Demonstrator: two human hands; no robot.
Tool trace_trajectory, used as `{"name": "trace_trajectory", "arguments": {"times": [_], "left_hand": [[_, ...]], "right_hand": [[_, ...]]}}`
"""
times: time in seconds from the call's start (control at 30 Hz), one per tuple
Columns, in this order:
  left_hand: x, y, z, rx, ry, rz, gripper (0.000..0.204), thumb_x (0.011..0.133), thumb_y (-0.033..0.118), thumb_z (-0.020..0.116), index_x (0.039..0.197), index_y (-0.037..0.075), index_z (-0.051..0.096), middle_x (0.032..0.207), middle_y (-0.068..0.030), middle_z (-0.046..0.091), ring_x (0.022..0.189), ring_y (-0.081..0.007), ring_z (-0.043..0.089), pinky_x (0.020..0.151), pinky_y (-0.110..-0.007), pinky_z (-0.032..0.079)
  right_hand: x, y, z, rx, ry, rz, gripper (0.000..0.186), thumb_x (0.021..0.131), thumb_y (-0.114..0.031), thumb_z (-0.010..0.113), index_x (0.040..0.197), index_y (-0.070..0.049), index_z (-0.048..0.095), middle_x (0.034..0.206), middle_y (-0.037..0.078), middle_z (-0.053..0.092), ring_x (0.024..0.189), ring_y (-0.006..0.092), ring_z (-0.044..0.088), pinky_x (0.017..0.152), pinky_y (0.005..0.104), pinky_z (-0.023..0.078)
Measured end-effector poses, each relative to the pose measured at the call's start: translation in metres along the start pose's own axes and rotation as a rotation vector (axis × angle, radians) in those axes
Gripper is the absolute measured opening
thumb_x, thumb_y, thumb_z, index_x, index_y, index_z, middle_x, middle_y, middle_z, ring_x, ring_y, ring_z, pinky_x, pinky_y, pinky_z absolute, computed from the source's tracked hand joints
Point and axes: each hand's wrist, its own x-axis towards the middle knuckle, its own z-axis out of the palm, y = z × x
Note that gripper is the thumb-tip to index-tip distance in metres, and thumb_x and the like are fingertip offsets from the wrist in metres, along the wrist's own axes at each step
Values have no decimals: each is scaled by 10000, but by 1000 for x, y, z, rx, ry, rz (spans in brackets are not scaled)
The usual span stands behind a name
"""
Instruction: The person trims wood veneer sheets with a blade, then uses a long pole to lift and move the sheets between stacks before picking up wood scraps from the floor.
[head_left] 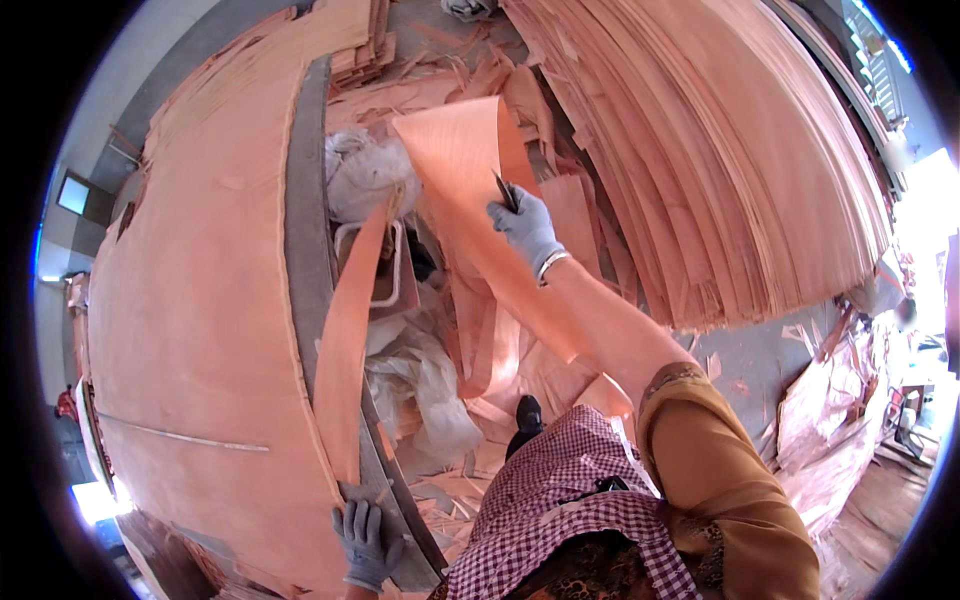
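My right hand [530, 225], in a grey-blue glove, is closed around a slim dark tool, apparently a knife [505, 190], its tip pointing up. Beneath and beside that hand a wide, curling strip of orange-pink wood veneer [455, 150] hangs over the scraps; whether the fingers also grip it cannot be told. My left hand [367, 540], gloved too, lies with fingers apart at the near edge of a large veneer sheet [200, 330]. A narrow veneer strip [345, 350] runs along the sheet's right edge, its lower end just above the left fingertips.
The sheet rests on a bench with a grey edge [305, 200]. Right of the bench are a white-rimmed bin [403, 265], white plastic bags [425, 385] and veneer scraps on the floor. A tall veneer stack [720, 150] stands at the far right, and torn sheets [830, 430] lie nearer.
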Motion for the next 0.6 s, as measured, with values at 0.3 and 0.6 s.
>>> {"name": "trace_trajectory", "arguments": {"times": [0.3, 0.6], "left_hand": [[200, 9, -75, 22, 268, -146, 354, 792, 140, 549, 1116, 2, 510, 1171, -174, 485, 1140, -399, 417, 956, -514, 311], [521, -100, -95, 104, 309, -418, 450, 892, 174, 478, 1292, -17, 401, 1344, -206, 384, 1281, -352, 313, 1064, -409, 234]], "right_hand": [[98, -3, -57, -571, -346, 224, 295, 744, -192, 566, 998, -42, 577, 902, 207, 631, 889, 375, 598, 734, 408, 473], [286, 199, -177, -190, -239, 571, 96, 815, -181, 561, 765, -99, 559, 537, -13, 423, 452, 107, 425, 399, 272, 351]]}}
